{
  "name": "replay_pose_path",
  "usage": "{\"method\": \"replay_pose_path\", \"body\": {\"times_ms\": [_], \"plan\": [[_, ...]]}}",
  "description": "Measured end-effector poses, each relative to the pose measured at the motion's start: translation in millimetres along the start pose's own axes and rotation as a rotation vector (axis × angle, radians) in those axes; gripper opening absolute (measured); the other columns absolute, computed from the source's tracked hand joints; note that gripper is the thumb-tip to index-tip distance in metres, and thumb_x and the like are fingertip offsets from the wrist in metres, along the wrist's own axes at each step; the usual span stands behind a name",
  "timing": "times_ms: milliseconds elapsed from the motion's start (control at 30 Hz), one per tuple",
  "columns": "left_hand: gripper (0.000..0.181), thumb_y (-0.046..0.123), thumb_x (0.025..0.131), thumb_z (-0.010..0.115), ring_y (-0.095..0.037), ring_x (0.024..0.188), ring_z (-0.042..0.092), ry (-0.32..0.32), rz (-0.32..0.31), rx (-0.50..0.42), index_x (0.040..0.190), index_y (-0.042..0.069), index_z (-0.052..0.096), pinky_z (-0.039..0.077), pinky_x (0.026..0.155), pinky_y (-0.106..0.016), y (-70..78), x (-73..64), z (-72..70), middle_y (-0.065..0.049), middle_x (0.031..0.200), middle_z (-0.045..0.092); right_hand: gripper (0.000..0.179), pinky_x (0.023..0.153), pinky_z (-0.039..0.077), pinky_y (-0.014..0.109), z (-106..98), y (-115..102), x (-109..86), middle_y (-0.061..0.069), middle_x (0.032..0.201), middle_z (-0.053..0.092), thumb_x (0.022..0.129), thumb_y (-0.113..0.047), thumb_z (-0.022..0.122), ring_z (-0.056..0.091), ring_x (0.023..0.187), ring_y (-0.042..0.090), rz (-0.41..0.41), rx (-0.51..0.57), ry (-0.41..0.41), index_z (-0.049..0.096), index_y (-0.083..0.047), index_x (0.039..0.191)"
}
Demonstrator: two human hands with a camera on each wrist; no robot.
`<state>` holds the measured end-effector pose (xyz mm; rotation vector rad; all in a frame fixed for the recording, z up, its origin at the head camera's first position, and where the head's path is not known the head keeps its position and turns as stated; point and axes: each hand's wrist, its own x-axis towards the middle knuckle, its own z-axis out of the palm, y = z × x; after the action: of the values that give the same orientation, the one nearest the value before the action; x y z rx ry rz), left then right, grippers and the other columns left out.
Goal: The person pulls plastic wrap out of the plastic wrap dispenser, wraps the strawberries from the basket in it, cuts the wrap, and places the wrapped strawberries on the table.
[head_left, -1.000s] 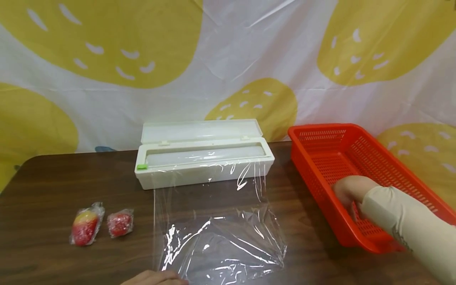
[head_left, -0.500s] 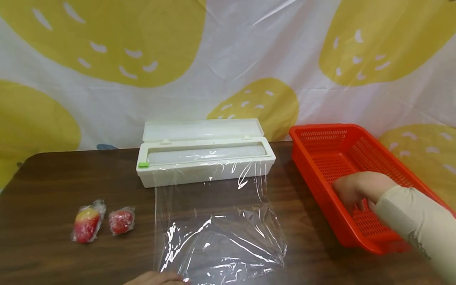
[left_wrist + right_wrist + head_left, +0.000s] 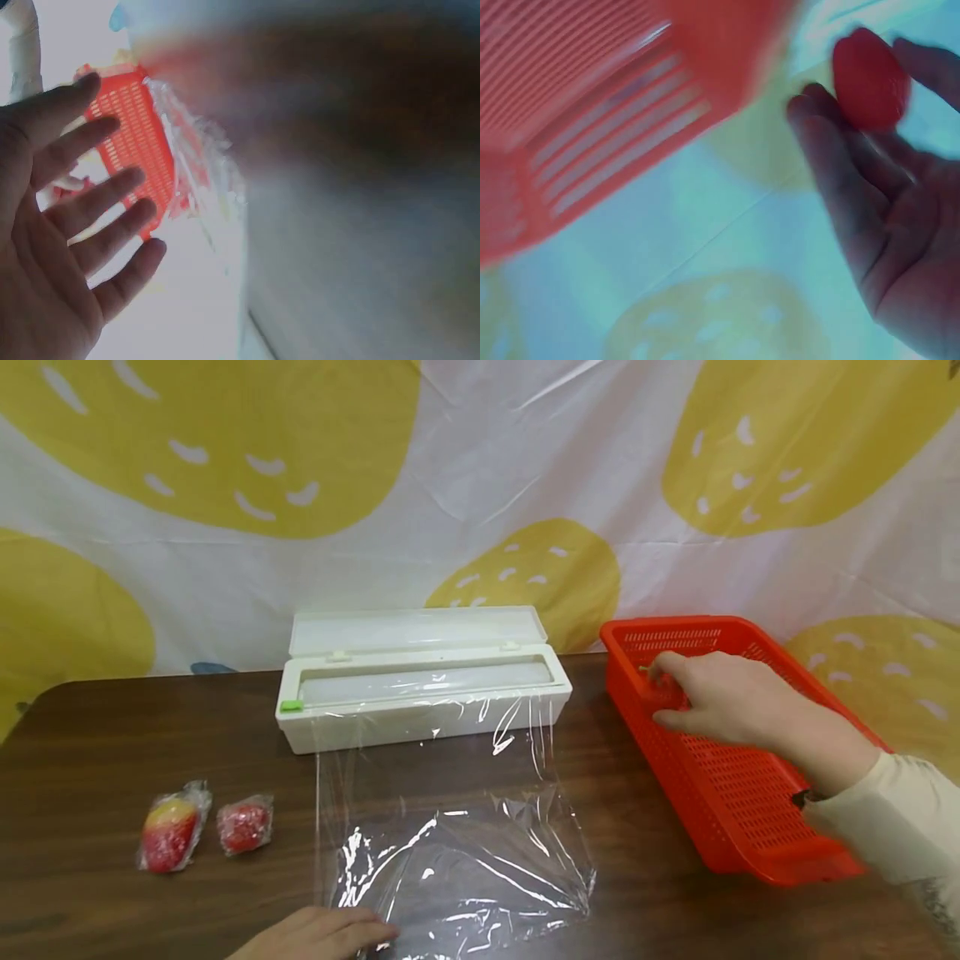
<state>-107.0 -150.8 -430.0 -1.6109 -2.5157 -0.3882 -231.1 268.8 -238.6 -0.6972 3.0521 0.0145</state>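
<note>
My right hand (image 3: 723,697) holds a small red fruit (image 3: 871,81) between thumb and fingers, above the left wall of the red plastic basket (image 3: 750,802). A bit of green stem shows on the fruit in the head view; its exact kind I cannot tell. At the bottom edge, my left hand (image 3: 318,933) has its fingers extended over the near left corner of a sheet of cling film (image 3: 465,868). In the left wrist view its fingers are spread. The film runs from a roll (image 3: 427,683) in a white dispenser box (image 3: 435,727) with its lid raised.
Two film-wrapped fruits lie on the dark wooden table (image 3: 97,752) at left: a yellow-and-red one (image 3: 171,831) and a smaller red one (image 3: 245,825). A green slider (image 3: 291,705) sits at the dispenser's left end. Behind hangs a white cloth (image 3: 480,468) with yellow shapes.
My right hand has risen out of the basket and moved up and left, now with the red fruit in its fingers. My left hand has shifted slightly further into view over the film.
</note>
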Motion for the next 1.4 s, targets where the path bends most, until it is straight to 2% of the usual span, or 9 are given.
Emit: {"method": "replay_pose_path", "body": {"times_ms": [167,300,367,433,567,767,867,1100,1400], "plan": [[0.069,0.062,0.086,0.054,-0.019,0.108,0.062,-0.04,-0.221,0.059,0.139,0.018,0.045,0.054,0.079,-0.033,13.2,16.3,-30.0,-0.002,0.127,0.062,0.04,0.062,0.05,0.023,15,-90,-11.9,-0.002,0.095,0.073,0.077,-0.022,0.077,0.063,0.069,0.002,-0.225,0.427,0.069,0.05,-0.018,0.106],[0.072,0.052,0.086,0.062,-0.012,0.105,0.061,-0.012,-0.494,-0.423,0.145,0.018,0.037,0.054,0.079,-0.031,25.4,37.6,-43.6,-0.001,0.127,0.061,0.045,0.067,0.053,0.017,41,-154,-30.1,-0.007,0.103,0.07,0.081,-0.034,0.074,0.063,0.078,-0.002,-0.519,0.408,0.094,0.048,-0.019,0.114],[0.065,0.04,0.087,0.066,-0.006,0.102,0.06,0.074,-0.499,-0.616,0.142,0.016,0.041,0.053,0.077,-0.026,29.4,45.0,-46.9,-0.003,0.125,0.062,0.048,0.075,0.053,0.019,52,-171,-34.5,-0.007,0.111,0.067,0.081,-0.041,0.072,0.064,0.092,0.002,-0.637,0.276,0.212,0.049,-0.02,0.118],[0.056,0.031,0.086,0.07,0.0,0.093,0.057,0.188,-0.433,-0.66,0.135,0.013,0.049,0.051,0.07,-0.02,33.8,50.8,-47.2,-0.003,0.117,0.064,0.05,0.083,0.054,0.022,61,-179,-34.7,-0.005,0.121,0.064,0.08,-0.041,0.074,0.062,0.107,0.006,-0.688,0.203,0.297,0.05,-0.019,0.119],[0.049,0.033,0.084,0.071,0.003,0.086,0.054,0.301,-0.396,-0.571,0.127,0.015,0.057,0.048,0.061,-0.017,38.8,62.4,-52.1,0.001,0.109,0.065,0.051,0.088,0.054,0.029,70,-178,-32.1,-0.001,0.124,0.063,0.074,-0.038,0.08,0.061,0.113,0.01,-0.645,0.147,0.373,0.053,-0.018,0.112],[0.045,0.039,0.088,0.065,0.003,0.084,0.056,0.219,-0.418,-0.611,0.126,0.015,0.059,0.052,0.067,-0.018,34.4,69.8,-59.1,0.004,0.107,0.068,0.048,0.091,0.054,0.035,80,-174,-32.8,-0.002,0.114,0.066,0.07,-0.038,0.082,0.063,0.106,0.011,-0.628,0.092,0.444,0.056,-0.017,0.105],[0.045,0.043,0.087,0.065,0.004,0.084,0.058,0.209,-0.415,-0.551,0.123,0.016,0.061,0.053,0.072,-0.019,31.1,71.3,-54.7,0.005,0.104,0.07,0.049,0.085,0.055,0.031,86,-174,-31.0,-0.001,0.116,0.065,0.071,-0.04,0.08,0.063,0.107,0.012,-0.643,0.022,0.505,0.056,-0.016,0.108],[0.018,0.022,0.084,0.07,0.008,0.069,0.052,0.2,-0.488,-0.451,0.097,0.018,0.058,0.045,0.059,-0.017,24.6,78.9,-27.6,0.011,0.079,0.066,0.058,0.087,0.054,0.041,117,-172,-35.2,0.017,0.144,0.045,0.091,-0.054,0.048,0.051,0.127,0.027,-0.704,-0.353,0.474,0.043,-0.019,0.136],[0.019,0.023,0.081,0.073,0.008,0.057,0.039,0.179,-0.613,-0.45,0.084,0.019,0.054,0.034,0.05,-0.015,27.3,82.2,-8.1,0.015,0.064,0.052,0.072,0.086,0.055,0.041,146,-168,-39.8,0.015,0.14,0.048,0.09,-0.07,0.032,0.056,0.122,0.026,-0.603,-0.366,0.393,0.033,-0.019,0.141]]}}
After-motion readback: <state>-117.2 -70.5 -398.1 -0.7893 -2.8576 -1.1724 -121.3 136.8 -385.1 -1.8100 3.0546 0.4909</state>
